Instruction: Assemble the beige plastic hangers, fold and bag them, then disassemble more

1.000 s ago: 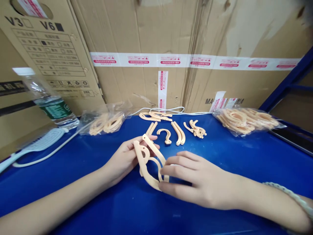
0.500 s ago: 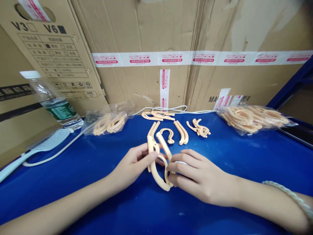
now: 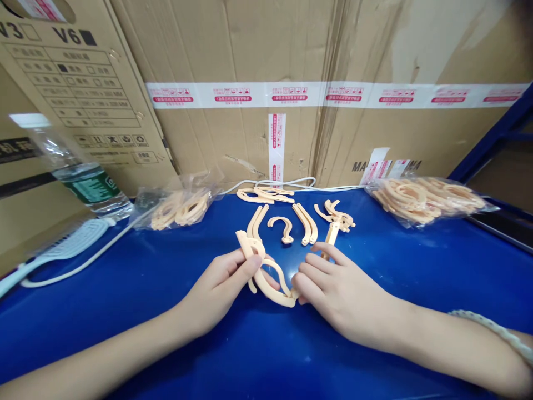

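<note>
A cream plastic folding hanger (image 3: 270, 290) is held between my two hands above the blue table. My left hand (image 3: 222, 289) is closed around one end of it, with the thumb on top near a curved hook piece. My right hand (image 3: 345, 297) grips the hanger at its joint end, fingers curled, and partly hides that joint. A straight hanger arm (image 3: 332, 236) sticks up beyond the right fingers, angled away from the rest. Just past my hands lie a loose hook (image 3: 287, 232), a pair of curved arms (image 3: 255, 225) and another pair (image 3: 305, 224).
Behind these sit folded hangers (image 3: 264, 194) and a small pile of hooks (image 3: 343, 219). Bagged hangers lie left (image 3: 181, 210) and right (image 3: 425, 200). A water bottle (image 3: 89, 186), hairbrush (image 3: 69, 241) and white cable (image 3: 104, 250) are at left. Cardboard boxes (image 3: 233, 141) back the table.
My right hand has turned, and the hanger arm in it has swung outward to the right, away from the part in my left hand. The view has shifted slightly.
</note>
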The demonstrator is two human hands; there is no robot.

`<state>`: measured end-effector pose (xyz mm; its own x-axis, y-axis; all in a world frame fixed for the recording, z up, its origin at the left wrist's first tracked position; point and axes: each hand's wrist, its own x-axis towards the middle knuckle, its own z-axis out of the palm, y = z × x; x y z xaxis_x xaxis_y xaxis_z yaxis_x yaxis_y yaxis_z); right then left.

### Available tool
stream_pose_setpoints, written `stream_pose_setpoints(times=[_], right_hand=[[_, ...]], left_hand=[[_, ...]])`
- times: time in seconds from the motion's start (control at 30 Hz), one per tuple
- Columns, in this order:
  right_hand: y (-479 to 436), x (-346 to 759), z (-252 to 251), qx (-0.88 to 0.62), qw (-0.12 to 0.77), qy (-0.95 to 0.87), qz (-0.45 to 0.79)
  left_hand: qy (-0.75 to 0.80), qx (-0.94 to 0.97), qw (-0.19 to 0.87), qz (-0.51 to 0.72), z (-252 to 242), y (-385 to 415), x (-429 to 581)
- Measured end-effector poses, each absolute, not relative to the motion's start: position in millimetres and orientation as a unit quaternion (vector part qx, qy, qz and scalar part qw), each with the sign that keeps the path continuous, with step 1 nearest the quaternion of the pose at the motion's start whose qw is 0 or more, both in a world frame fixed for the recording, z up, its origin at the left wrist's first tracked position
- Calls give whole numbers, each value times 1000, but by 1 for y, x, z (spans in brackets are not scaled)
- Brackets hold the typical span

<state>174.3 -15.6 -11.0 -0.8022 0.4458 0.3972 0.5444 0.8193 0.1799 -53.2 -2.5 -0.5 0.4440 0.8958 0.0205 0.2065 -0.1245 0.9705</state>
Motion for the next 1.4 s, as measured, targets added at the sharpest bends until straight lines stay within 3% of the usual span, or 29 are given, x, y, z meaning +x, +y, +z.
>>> stream_pose_setpoints(times=[0.27, 0.43, 0.6, 0.77, 1.13, 1.4], right_hand=[[-17, 180, -1, -228, 199, -944, -130], [-20, 181, 6, -188, 232, -934, -196], [2, 208, 15, -279, 293, -908, -111], [29, 244, 29, -357, 343, -862, -111], [48, 239, 12, -274, 216, -937, 2], [49, 238, 1, -328, 185, -926, -32]], left_hand=[[406, 630, 573, 331, -3, 0, -56], [397, 536, 647, 371, -7, 4, -56], [374, 482, 683, 403, -3, 5, -55], [393, 492, 669, 396, -4, 4, -56], [387, 497, 667, 397, 0, 3, -55], [380, 497, 672, 396, -2, 3, -56]])
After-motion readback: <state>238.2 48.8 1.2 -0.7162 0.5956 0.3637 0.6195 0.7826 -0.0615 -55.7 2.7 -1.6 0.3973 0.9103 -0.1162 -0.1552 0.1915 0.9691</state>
